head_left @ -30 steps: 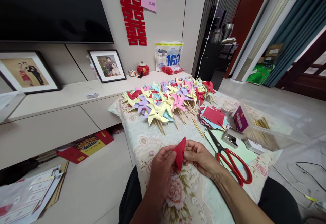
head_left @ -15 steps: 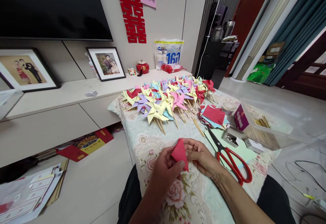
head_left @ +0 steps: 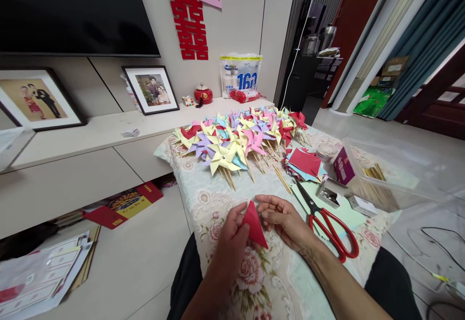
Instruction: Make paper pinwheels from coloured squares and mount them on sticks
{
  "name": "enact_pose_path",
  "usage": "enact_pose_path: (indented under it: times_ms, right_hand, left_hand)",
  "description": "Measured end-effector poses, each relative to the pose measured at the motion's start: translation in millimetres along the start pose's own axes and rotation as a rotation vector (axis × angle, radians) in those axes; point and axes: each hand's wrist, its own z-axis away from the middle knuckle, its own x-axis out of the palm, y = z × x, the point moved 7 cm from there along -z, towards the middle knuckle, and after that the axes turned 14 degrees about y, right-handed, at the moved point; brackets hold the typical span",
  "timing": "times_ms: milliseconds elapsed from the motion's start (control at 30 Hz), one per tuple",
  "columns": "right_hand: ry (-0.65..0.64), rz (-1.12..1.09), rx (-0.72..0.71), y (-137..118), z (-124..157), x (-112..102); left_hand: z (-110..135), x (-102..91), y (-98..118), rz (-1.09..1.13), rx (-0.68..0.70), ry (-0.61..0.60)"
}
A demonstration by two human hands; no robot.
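While the left hand [head_left: 232, 240] pinches the folded red paper triangle [head_left: 254, 225] by its left edge, thumb and fingers closed on it, the fold wants to be kept flat and its edges matched before any crease is pressed hard. That triangle sits upright between both hands, just above the near end of the floral tablecloth [head_left: 203, 199], point downward. To its right, the right hand [head_left: 286, 220] is loosely curled, fingertips meeting the paper's upper right edge; it steadies rather than clamps, and I judge a firmer pinch along that side would stop the sheet from slipping as the crease is run. Farther back lies a heap of finished paper pinwheels [head_left: 236, 140] on wooden sticks, and right of them a stack of cut coloured squares [head_left: 305, 162]. Red-handled scissors [head_left: 329, 228] lie just beside the right wrist, blades pointing away, so the forearm should stay clear of them. A clear plastic box [head_left: 385, 174] holding sticks stands at the far right.
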Motion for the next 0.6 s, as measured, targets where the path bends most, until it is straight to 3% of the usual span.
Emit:
enact_pose_path:
  times_ms: [333, 400, 600]
  right_hand:
    - [-0.174, 0.006, 0.037, 1, 5, 7]
    - [-0.18, 0.008, 0.036, 2, 5, 7]
    - [-0.161, 0.017, 0.032, 2, 4, 7]
  left_hand:
    - [3, 15.0, 0, 0.289, -0.195, -0.032]
    - [2, 15.6, 2, 0.262, -0.152, -0.037]
    - [0, -2.0, 21, 0.012, 0.17, -0.004]
